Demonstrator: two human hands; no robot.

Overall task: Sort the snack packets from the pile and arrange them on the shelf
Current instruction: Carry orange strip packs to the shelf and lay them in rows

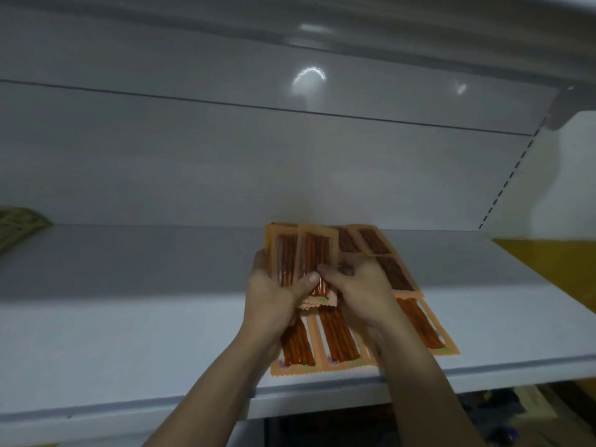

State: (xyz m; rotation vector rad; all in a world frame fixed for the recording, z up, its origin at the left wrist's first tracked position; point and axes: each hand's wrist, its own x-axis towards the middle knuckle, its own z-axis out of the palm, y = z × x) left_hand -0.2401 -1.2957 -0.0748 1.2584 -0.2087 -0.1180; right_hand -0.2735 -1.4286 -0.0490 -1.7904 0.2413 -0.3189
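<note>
The left hand (274,295) grips a small stack of snack packets (317,250), thumb on top — the right hand (358,288) pinches the front one. They point long-ways to the back of the shelf (129,333), right above the flat packets (335,337).
</note>
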